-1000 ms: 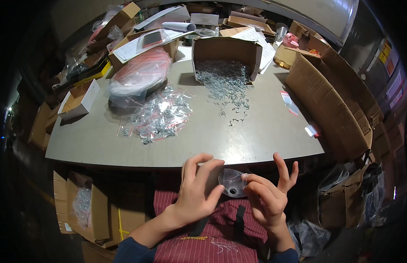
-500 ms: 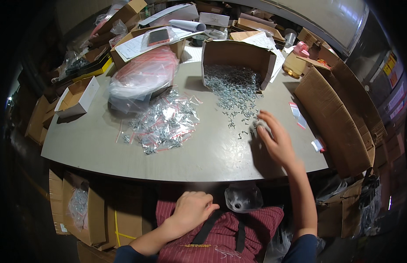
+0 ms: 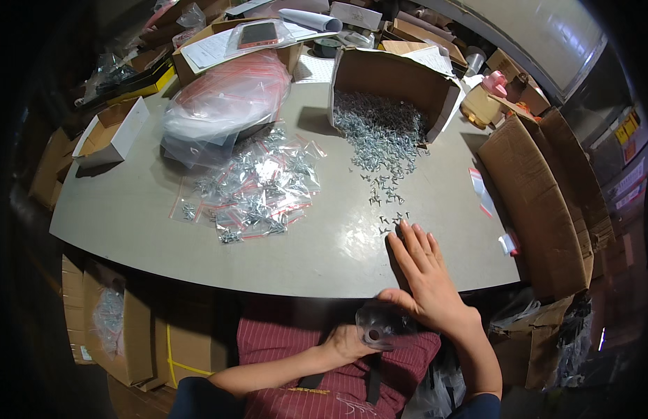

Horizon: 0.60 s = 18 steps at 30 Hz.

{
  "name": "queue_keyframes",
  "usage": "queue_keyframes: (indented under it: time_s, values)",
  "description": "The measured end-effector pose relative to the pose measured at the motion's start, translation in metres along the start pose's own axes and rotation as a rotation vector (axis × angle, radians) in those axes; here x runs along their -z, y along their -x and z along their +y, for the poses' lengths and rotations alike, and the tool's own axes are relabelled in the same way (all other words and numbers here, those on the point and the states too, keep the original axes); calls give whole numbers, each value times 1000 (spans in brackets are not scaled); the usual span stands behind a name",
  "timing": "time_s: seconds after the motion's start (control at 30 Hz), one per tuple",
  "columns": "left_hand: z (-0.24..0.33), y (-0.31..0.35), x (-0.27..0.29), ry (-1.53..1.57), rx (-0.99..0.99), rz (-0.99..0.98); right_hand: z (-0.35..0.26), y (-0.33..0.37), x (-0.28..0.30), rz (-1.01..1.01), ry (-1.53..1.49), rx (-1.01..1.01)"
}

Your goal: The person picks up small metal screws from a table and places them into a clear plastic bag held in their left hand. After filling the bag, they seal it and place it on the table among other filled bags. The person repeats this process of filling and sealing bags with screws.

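My right hand [image 3: 428, 283] lies open over the table's near edge, fingers stretched forward. Its fingertips are beside a few small silver screws [image 3: 385, 222], and its thumb is over the rim of a clear plastic funnel [image 3: 388, 322]. The funnel sits at the table edge, above my lap. My left hand [image 3: 346, 343] is closed against the funnel's left side; its fingertips are partly hidden, and what they hold cannot be made out. More screws [image 3: 386, 143] spill in a trail from a tipped cardboard box [image 3: 446, 112]. Filled zip bags of screws [image 3: 257, 188] are heaped to the left.
Behind the filled bags is a stack of empty zip bags [image 3: 219, 108]. A small white open box [image 3: 114, 136] stands at the far left. Loose bags [image 3: 481, 192] lie near a large carton [image 3: 530, 192] on the right. A phone [image 3: 258, 33] and papers are at the back.
My right hand has come back toward me from the screws, its fingers now stretched out. My left hand has moved right to the funnel. Several screws now lie closer to the near edge.
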State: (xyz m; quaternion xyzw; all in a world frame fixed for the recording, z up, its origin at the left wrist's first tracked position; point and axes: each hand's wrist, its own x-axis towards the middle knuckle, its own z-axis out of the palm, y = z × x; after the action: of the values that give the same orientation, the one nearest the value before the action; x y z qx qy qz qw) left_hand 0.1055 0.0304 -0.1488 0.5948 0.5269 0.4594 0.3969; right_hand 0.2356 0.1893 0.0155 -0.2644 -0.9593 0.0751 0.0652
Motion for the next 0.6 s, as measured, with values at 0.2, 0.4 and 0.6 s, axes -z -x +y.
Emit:
queue_keyframes:
  time_s: [0.2, 0.4, 0.6]
  values:
    - [-37, 1, -23, -142, -148, -8, -23, 22, 8, -61, 45, 4]
    - [-65, -3, -40, -89, -143, 2, -23, 25, 23, 0, -199, -32]
    - [-78, -15, -40, -225, -238, -66, -13, 28, 21, 352, -340, -186]
